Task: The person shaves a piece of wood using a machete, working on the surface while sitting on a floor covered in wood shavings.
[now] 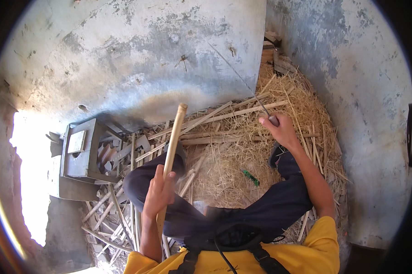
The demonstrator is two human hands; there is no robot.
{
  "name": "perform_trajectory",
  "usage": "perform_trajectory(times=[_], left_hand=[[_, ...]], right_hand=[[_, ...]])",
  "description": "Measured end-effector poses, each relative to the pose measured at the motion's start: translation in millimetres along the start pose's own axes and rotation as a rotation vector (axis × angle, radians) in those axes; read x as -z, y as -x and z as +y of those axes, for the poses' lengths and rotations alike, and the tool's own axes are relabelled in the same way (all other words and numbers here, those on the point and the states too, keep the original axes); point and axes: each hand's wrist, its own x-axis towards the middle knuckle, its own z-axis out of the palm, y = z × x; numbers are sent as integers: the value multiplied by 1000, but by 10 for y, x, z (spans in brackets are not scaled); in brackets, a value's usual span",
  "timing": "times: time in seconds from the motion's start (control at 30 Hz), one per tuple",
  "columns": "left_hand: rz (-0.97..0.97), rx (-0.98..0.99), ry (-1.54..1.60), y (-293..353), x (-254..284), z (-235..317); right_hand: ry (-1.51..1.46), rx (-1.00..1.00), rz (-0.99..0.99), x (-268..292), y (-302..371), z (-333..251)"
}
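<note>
My left hand (pixel 159 192) is wrapped around a pale bamboo stick (pixel 173 144), which stands tilted over my left thigh with its cut end up. My right hand (pixel 282 131) grips the dark handle of a long knife (pixel 239 77). Its thin blade points up and away to the left, apart from the bamboo. Below and between the hands, a small green object (pixel 250 177) lies on a heap of straw-coloured shavings (pixel 229 169); its kind is too small to make out.
Several split bamboo strips (pixel 233 115) lie across the shavings by the far wall (pixel 137 50). A grey wooden box (pixel 96 150) with rubble inside stands at the left. More strips (pixel 119 219) are piled beside my left leg. Another wall (pixel 361 137) rises at the right.
</note>
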Motion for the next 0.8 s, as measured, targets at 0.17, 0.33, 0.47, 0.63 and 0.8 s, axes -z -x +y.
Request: perform_trajectory(times=[0.17, 0.33, 0.47, 0.63, 0.8], left_hand=[[-245, -64, -358, -304, -470, -172], [-492, 23, -414, -939, -1316, -1298], [-609, 314, -284, -1212, -1956, -1853], [-631, 426, -386, -1289, -2124, -2634], [-650, 478, -172, -1386, -2050, -2512]], right_hand=[[55, -158, -66, -43, 351, 657], [-115, -389, -110, -390, 741, 803], [-91, -438, -82, -779, 1088, 1203], [83, -494, -261, -1055, 1458, 1382], [107, -515, -371, -1230, 1773, 1681]])
